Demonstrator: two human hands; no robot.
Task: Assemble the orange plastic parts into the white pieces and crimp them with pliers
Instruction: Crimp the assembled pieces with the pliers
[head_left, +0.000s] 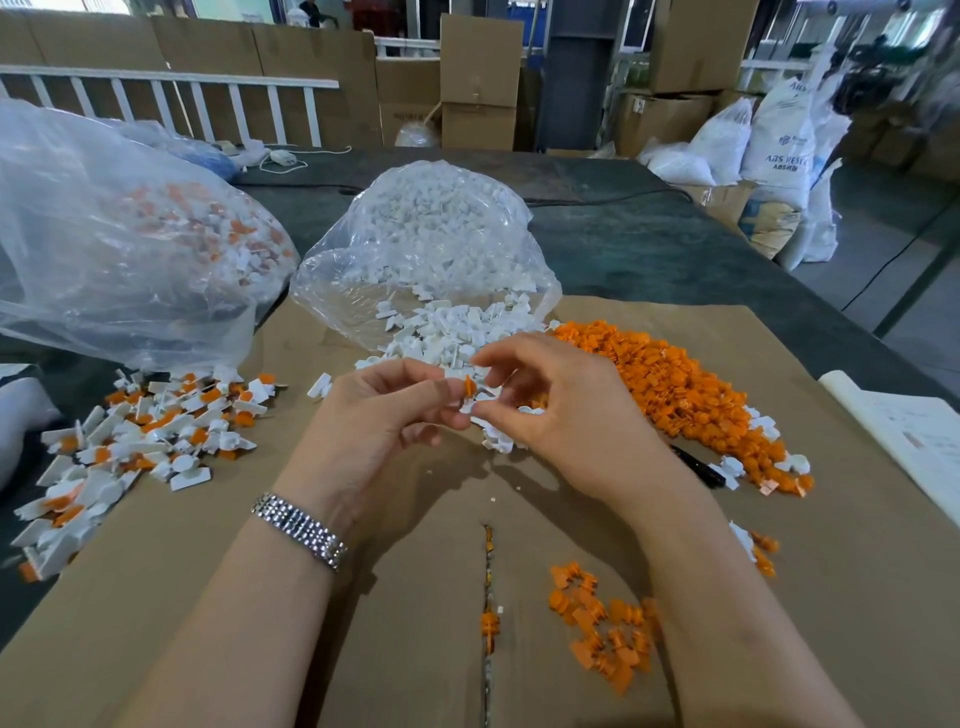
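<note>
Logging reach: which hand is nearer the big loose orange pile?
Right. The right hand sits just beside the orange pile's near edge; the left hand is farther off, beyond the right hand.

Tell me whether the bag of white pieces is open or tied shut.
Open. The bag lies on its side with its mouth gaping, and white pieces spill out onto the cardboard.

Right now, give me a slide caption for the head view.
Both hands, left and right, fit an orange part into a white piece above cardboard.
</note>
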